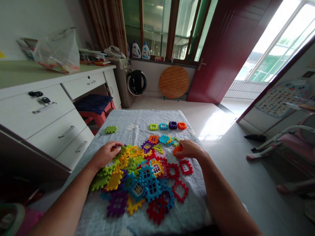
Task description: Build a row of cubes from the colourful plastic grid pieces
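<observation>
A heap of toothed plastic building tiles in yellow, green, blue, purple and red covers the middle of the cloth-covered table. My left hand rests at the heap's left edge by a green window tile, its thumb and fingers apart. On the heap's right side, my right hand pinches an orange tile, partly hidden by the fingers. Below that hand lie a red tile with a white window and a red ring-shaped tile. A blue tile and an orange window tile lie at the heap's far edge.
Farther back, a row holds a lime tile, a blue tile, a purple tile and an orange tile. A lone green tile lies far left. Drawers and a stool stand left.
</observation>
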`<state>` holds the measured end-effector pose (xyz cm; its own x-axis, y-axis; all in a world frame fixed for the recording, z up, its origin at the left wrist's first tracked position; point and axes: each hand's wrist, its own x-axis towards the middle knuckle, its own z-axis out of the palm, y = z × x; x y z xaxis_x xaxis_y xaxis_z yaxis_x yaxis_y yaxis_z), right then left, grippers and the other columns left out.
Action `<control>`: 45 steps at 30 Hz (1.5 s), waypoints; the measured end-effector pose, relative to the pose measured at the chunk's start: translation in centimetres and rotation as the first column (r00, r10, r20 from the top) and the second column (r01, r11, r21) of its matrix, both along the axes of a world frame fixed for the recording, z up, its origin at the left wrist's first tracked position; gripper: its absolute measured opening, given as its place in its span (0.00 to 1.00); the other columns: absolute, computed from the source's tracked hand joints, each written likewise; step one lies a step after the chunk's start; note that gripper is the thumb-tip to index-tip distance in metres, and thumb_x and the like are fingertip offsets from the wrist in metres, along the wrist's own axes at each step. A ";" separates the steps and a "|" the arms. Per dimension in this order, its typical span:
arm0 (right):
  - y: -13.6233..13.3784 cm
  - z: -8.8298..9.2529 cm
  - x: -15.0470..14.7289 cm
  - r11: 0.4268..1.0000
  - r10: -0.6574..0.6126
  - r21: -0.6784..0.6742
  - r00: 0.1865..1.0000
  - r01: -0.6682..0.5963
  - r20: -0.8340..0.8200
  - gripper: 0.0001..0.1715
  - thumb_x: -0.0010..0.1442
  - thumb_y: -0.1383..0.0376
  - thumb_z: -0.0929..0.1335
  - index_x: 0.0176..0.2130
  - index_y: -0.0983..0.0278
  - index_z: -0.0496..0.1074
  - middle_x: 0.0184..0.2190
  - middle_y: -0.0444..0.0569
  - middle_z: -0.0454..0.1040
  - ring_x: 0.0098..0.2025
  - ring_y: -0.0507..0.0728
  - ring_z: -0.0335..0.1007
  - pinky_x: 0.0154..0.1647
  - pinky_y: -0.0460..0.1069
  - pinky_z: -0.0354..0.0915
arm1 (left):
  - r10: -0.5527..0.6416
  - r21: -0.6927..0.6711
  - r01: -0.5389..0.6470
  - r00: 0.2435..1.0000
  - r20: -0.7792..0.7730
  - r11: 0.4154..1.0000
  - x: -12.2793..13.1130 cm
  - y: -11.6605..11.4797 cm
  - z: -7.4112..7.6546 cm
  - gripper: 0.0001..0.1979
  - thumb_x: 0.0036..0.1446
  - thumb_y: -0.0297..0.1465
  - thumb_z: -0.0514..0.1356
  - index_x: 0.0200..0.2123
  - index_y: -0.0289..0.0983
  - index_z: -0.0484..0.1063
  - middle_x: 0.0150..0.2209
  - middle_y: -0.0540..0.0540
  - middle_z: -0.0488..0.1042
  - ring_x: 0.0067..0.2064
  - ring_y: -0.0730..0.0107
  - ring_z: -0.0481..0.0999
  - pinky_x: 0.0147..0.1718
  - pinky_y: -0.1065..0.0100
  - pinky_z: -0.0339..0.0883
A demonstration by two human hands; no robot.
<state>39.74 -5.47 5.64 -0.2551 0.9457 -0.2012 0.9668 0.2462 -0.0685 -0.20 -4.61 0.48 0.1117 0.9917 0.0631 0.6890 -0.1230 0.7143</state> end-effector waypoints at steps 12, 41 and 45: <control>-0.4 -0.1 -0.1 1.000 -0.014 0.002 0.999 0.014 0.051 0.29 0.39 0.48 0.73 0.36 0.64 0.71 0.34 0.51 0.75 0.34 0.58 0.68 0.26 0.47 0.55 | 0.000 0.007 0.000 1.000 0.012 1.000 0.1 0.0 0.2 0.22 0.48 0.47 0.57 0.39 0.36 0.74 0.39 0.43 0.76 0.39 0.60 0.76 0.37 0.65 0.71; 10.8 1.1 5.9 0.962 -0.130 0.216 0.977 0.165 -0.169 0.27 0.43 0.61 0.72 0.43 0.67 0.67 0.43 0.53 0.66 0.42 0.56 0.64 0.44 0.46 0.61 | -0.601 0.148 0.684 0.708 -0.371 0.714 10.5 -9.5 8.9 0.30 0.49 0.47 0.62 0.56 0.51 0.63 0.62 0.47 0.60 0.63 0.49 0.55 0.62 0.47 0.44; 13.5 0.4 6.2 0.970 -0.126 0.187 0.980 0.154 -0.154 0.30 0.43 0.62 0.73 0.46 0.68 0.67 0.46 0.55 0.66 0.43 0.56 0.65 0.44 0.46 0.61 | -0.691 0.061 0.763 0.613 -0.384 0.643 12.7 -11.4 8.1 0.35 0.46 0.45 0.65 0.58 0.50 0.62 0.65 0.47 0.54 0.65 0.45 0.49 0.62 0.43 0.41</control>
